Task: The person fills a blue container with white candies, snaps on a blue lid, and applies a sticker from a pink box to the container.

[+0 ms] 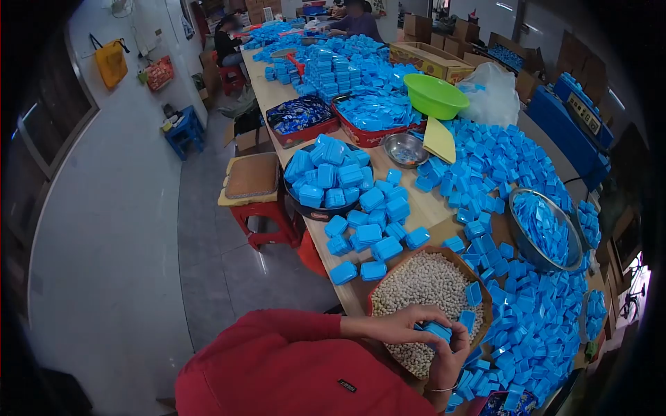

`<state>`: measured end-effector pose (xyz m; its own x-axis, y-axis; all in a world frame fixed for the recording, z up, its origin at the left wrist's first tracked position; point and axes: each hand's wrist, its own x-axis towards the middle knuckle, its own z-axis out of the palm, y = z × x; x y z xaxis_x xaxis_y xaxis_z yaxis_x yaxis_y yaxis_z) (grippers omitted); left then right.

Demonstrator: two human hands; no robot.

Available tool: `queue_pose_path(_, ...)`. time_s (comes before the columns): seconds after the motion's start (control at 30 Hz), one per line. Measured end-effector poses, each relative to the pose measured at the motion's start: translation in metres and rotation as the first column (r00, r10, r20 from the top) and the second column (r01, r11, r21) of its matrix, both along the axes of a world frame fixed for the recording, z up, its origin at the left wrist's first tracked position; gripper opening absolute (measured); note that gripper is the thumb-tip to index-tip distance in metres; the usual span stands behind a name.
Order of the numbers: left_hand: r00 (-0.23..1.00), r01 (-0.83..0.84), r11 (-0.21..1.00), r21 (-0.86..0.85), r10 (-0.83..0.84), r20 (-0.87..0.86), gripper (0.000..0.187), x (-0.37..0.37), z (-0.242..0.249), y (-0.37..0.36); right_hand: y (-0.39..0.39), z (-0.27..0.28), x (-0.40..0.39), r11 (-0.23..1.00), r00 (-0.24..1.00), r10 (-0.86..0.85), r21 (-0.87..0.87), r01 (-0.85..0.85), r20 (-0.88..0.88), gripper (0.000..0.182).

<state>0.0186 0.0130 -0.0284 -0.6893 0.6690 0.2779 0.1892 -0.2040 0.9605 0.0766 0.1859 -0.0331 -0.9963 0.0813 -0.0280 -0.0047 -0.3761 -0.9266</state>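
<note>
A small blue plastic box is held between both hands, above a tray of small whitish beads. My left hand reaches in from the left with its fingers curved round the box's far side. Nearer the bottom, my right hand has its fingers and thumb bent round the box's right side. The fingers partly cover the box, so whether its lid is closed cannot be made out. Two blue pieces lie on the beads just beyond the hands.
Many blue boxes cover the right side. A round black tray holds closed boxes. Steel bowl, green basin and red trays stand around. A stool is at the left. Two people sit at the far end.
</note>
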Motion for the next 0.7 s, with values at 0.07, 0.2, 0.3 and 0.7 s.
queue_pose_path(0.07, 0.993, 0.010, 0.998, 0.057, -0.003, -0.121, 0.038, -0.002, 0.000, 0.000, -0.001, 0.003, -0.001, 0.999, 0.999, 0.030, -0.011, -0.030, -0.025, 0.044)
queue_pose_path(0.2, 0.998, 0.045, 0.996, 0.078, -0.041, -0.055, 0.033, -0.004, -0.001, -0.001, -0.007, 0.006, 0.000, 0.999, 0.998, 0.025, 0.029, -0.023, -0.065, 0.043)
queue_pose_path(0.3, 0.999, 0.023, 0.998, 0.058, -0.025, 0.041, 0.031, -0.004, -0.006, -0.001, -0.006, 0.002, 0.000, 0.995, 0.999, -0.005, 0.095, 0.009, -0.042, 0.043)
queue_pose_path(0.7, 0.960, 0.018, 0.997, -0.068, 0.001, 0.279, 0.043, -0.003, -0.011, -0.001, -0.001, -0.015, -0.003, 0.996, 0.995, 0.070, 0.066, -0.066, -0.067, 0.049)
